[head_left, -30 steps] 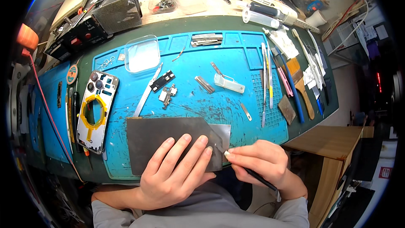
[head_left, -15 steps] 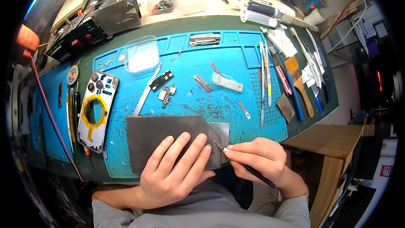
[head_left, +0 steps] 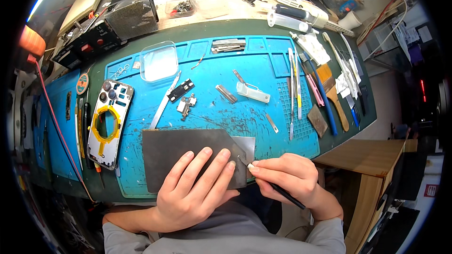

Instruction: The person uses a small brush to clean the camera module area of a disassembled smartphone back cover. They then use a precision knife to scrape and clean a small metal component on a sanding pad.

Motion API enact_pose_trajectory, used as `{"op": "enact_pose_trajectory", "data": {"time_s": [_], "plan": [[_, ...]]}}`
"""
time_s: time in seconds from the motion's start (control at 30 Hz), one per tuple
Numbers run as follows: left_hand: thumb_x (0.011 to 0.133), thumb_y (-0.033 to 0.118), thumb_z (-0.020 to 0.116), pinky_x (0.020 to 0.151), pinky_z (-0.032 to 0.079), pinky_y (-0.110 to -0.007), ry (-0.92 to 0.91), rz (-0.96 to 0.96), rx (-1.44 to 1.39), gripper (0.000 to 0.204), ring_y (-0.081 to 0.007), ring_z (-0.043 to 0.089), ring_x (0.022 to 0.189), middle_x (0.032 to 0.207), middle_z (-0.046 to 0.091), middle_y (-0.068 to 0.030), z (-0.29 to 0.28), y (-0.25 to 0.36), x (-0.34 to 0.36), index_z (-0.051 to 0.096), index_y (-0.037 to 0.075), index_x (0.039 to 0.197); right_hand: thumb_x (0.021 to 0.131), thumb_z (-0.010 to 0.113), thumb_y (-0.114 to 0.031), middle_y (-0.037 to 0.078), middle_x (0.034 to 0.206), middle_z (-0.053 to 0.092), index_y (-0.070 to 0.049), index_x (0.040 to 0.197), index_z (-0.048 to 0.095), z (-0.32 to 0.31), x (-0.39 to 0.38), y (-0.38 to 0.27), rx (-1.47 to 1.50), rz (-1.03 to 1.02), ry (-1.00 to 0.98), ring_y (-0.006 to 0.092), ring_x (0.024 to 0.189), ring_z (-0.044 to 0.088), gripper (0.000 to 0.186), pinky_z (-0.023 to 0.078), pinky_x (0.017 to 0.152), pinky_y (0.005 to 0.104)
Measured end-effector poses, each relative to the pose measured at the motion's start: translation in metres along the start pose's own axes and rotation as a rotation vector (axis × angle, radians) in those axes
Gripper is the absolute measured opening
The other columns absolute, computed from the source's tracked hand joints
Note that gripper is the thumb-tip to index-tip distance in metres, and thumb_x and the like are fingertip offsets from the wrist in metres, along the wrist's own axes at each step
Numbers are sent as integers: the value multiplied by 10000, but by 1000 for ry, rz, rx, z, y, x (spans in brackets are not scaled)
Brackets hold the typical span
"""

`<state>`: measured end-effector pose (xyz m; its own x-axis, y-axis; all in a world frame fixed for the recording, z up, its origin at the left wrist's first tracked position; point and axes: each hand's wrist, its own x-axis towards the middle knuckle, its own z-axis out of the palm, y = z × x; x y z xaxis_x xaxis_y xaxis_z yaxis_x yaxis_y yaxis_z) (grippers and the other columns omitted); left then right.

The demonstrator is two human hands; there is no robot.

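Observation:
Spread flat, the fingers of my left hand (head_left: 200, 188) press on a dark grey flat plate (head_left: 181, 148) at the mat's front edge. From under its right corner a thin silver sheet (head_left: 247, 144) sticks out. My right hand (head_left: 289, 176) pinches a slim, black-handled pen-shaped tool (head_left: 292, 199), its handle slanting down to the right. The tool's fine tip rests at or just above the plate's right end, beside my left fingertips; contact is too small to make out. Beyond the plate lie a black part (head_left: 181, 90) and a small metal part (head_left: 187, 106).
A phone frame (head_left: 109, 124) with yellow tape lies at left on the blue mat (head_left: 207, 77). Behind are a clear plastic tray (head_left: 159, 62), a metal ruler (head_left: 165, 101) and a small clear case (head_left: 254, 92). Tweezers (head_left: 299, 84) and a blue-handled brush (head_left: 325, 96) lie at right.
The tool and my right hand have shifted very slightly to the left. My left hand stays in place on the plate.

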<state>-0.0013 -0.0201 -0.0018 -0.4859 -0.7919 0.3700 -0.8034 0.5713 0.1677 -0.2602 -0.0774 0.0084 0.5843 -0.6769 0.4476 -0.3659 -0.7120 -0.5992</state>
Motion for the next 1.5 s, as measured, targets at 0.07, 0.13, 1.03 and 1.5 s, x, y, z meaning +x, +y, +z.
{"op": "enact_pose_trajectory", "data": {"time_s": [0.07,0.13,1.03,1.5], "plan": [[1002,500,740,1154,502,-500,2,1,1,500,-336,670,1326,1404,753,-103,0,-1,0,790,96,1291,723,904,53,88,1071,811,-46,1174,818,-2,-4,-2,13,1,-19,186,709,704,470,520,603,281],[1003,499,740,1154,502,-500,2,6,-1,499,-337,669,1327,1406,753,-104,2,0,-1,791,95,1291,719,907,51,87,1073,811,-50,1173,819,-4,-4,-3,11,-1,-32,185,705,700,473,518,601,281],[1009,503,734,1158,502,-496,0,4,8,495,-334,672,1325,1400,757,-97,0,0,0,795,99,1288,739,901,53,85,1084,811,-40,1151,825,-4,-3,-4,23,4,-37,179,709,708,429,516,597,285],[998,501,745,1160,501,-495,-6,4,11,499,-335,671,1328,1411,752,-101,0,0,-1,796,101,1293,716,917,44,82,1074,810,-38,1145,826,-4,-2,-6,-5,-3,-34,177,702,707,446,509,591,280]]}}
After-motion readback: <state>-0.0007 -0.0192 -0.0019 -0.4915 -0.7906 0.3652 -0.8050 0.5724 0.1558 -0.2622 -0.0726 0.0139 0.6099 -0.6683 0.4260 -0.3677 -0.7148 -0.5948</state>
